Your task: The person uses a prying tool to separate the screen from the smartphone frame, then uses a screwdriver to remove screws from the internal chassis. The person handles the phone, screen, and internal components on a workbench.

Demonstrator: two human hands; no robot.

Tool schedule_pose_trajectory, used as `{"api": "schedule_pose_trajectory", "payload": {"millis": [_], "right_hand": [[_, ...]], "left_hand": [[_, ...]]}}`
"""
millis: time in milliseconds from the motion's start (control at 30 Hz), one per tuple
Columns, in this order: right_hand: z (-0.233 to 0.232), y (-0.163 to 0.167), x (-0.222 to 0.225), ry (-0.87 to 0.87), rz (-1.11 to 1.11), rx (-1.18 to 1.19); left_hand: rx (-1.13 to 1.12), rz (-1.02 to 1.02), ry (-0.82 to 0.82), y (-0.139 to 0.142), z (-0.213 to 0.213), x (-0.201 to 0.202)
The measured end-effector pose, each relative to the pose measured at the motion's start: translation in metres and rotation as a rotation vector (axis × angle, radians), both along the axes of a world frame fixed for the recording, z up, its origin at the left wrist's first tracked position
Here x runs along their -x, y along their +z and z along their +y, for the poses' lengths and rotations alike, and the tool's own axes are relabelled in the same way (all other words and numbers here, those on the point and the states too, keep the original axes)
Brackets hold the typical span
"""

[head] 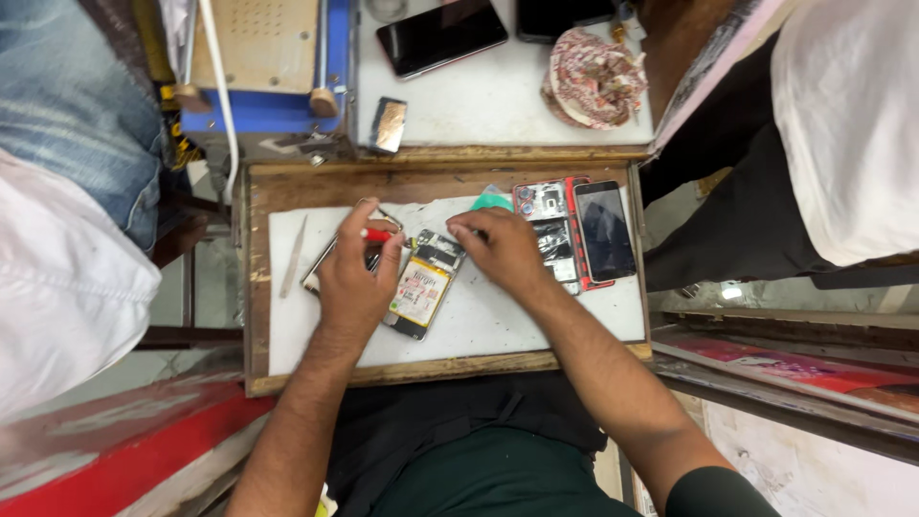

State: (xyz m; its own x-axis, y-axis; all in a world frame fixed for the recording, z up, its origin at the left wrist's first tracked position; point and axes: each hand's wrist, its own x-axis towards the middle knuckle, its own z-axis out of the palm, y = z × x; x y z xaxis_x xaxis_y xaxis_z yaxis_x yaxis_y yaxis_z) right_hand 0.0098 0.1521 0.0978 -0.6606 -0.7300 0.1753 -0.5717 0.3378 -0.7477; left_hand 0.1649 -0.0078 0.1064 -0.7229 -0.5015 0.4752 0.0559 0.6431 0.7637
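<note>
we see our left hand (pixel 356 278) curled around a red-handled tool (pixel 379 235), the fingers closed on it so only the red end pokes out above the fingertips; it looks like a small screwdriver, though the hand hides most of it. just under and to the right of those fingers lies an opened phone (pixel 424 284), its back off, with a pale yellow battery showing. the phone is tilted on the white work mat (pixel 498 321) and our left palm covers its left edge.

our right hand (pixel 500 247) rests palm down at the top of the opened phone, fingers bent and pressed together, the tips touching the phone's upper end; it pins the phone down rather than wrapping around it. just above those fingertips a green pick (pixel 492 200) lies on the mat. to the right of our right knuckles, just beside them, sits a phone frame with a red rim (pixel 553 233), and touching its far side is a dark phone screen (pixel 604 230) lying flat.

well left of our left fingers, slim tweezers (pixel 293 257) lie on the mat. the mat sits in a wooden tray (pixel 257 316). beyond the tray, far from both hands, are a black phone (pixel 440 34) and a patterned cloth (pixel 593 78).
</note>
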Motion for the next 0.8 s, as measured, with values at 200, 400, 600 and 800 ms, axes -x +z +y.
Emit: {"api": "schedule_pose_trajectory", "payload": {"millis": [200,400,600,800], "right_hand": [[0.005,0.0,0.004,0.077,0.139,-0.076],[0.007,0.005,0.007,0.101,0.136,-0.127],[0.01,0.005,0.01,0.108,0.053,-0.176],[0.008,0.004,0.009,0.093,0.065,-0.186]], "left_hand": [[0.056,-0.037,-0.059,-0.014,0.012,0.032],[0.103,-0.061,-0.087,-0.02,0.013,0.045],[0.145,-0.069,-0.145,-0.021,0.013,0.048],[0.161,-0.129,-0.164,-0.01,0.013,0.05]]}}
